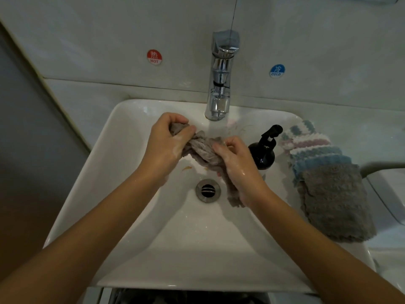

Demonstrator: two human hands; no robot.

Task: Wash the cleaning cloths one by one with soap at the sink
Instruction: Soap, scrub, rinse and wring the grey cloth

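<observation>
Scrubbing: you have the grey cloth [202, 153] bunched between both hands over the sink [122, 137], just near of the running tap [220, 84], so water rinses it.
Left hand [167, 139]: fingers curled round the cloth's far-left end.
Right hand [237, 163]: clenched on the near-right end; a tail hangs toward the drain [207, 190].
Soap bottle [264, 150]: right of your hands, within reach.
Waiting cloths [324, 172]: stacked on the right ledge, apart from the basin, probably to stay dry.

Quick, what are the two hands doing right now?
Left hand: grips one end of the grey cloth.
Right hand: grips the other end of the same cloth.
</observation>
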